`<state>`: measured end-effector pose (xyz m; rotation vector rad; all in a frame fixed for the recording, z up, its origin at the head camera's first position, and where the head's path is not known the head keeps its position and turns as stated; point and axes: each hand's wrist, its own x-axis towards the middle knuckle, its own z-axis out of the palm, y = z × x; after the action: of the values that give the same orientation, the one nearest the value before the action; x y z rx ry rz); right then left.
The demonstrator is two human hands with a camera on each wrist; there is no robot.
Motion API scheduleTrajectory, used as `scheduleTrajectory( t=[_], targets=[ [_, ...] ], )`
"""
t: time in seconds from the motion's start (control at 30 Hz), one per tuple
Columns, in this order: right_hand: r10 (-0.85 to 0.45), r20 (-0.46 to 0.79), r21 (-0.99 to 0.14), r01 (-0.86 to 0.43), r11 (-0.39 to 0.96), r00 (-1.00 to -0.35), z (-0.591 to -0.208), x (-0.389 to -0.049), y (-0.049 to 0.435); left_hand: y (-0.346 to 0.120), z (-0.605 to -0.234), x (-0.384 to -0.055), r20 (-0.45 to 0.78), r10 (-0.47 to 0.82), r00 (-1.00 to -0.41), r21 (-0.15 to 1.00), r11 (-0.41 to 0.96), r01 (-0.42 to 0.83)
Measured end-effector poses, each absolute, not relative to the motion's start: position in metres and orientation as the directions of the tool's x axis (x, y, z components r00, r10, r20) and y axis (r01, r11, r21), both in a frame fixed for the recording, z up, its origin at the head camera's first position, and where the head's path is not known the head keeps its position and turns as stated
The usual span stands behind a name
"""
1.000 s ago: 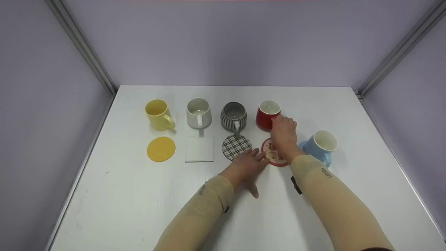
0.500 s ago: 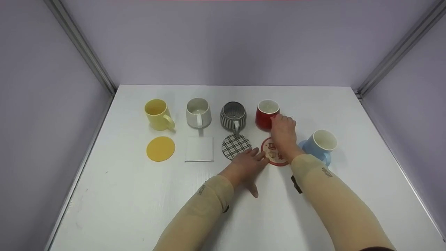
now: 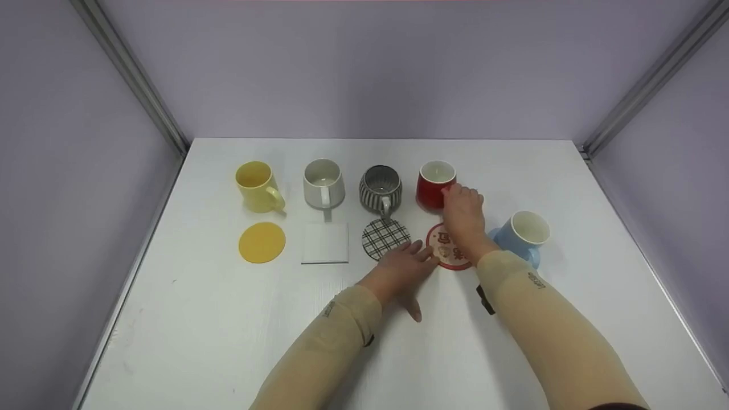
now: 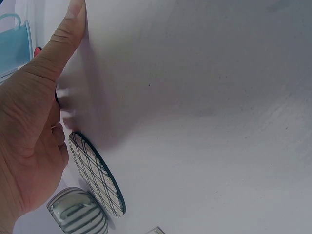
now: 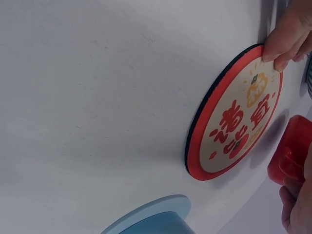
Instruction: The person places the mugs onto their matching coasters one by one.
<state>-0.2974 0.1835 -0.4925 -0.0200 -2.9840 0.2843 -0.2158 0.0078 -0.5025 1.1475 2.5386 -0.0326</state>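
In the head view my right hand [image 3: 464, 216] grips the handle side of a red mug [image 3: 431, 193] with a white inside. The right wrist view shows that mug's red wall [image 5: 295, 146] with fingers [image 5: 304, 209] at its handle. Just in front lies a round coaster [image 5: 229, 131] with a red rim and red characters. My left hand [image 3: 401, 270] is spread low over the table, its fingertips resting on the coaster's left edge. Nothing is held in that hand. Its palm [image 4: 29, 141] shows in the left wrist view, thumb held away. A black-and-white plaid coaster [image 3: 383, 238] lies partly beneath its fingers.
Left of the red mug stand a grey striped mug [image 3: 380, 191], a white mug [image 3: 323, 185] and a yellow mug [image 3: 256, 185]. Before them lie a white square coaster [image 3: 325, 243] and a yellow round coaster [image 3: 262, 242]. A light blue mug [image 3: 521, 239] sits on a blue coaster [image 5: 146, 209], by my right wrist.
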Motion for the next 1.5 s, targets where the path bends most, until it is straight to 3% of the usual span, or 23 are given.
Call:
scheduleTrajectory(
  t=[0.37, 0.77, 1.5],
  targets=[
    [0.027, 0.171, -0.218, -0.011, 0.976, -0.985, -0.49, -0.293, 0.186, 0.008, -0.503, -0.216, -0.328, 0.728, -0.603, 0.128, 0.666, 0.735],
    [0.03, 0.22, -0.225, -0.02, 0.974, -0.975, -0.484, -0.289, 0.185, 0.011, -0.504, -0.218, -0.366, 0.706, -0.606, 0.055, 0.667, 0.743],
    [0.117, 0.197, -0.414, 0.026, 0.91, -0.973, -0.481, -0.267, 0.189, 0.011, -0.508, -0.219, -0.358, 0.709, -0.607, 0.105, 0.677, 0.729]
  ],
)
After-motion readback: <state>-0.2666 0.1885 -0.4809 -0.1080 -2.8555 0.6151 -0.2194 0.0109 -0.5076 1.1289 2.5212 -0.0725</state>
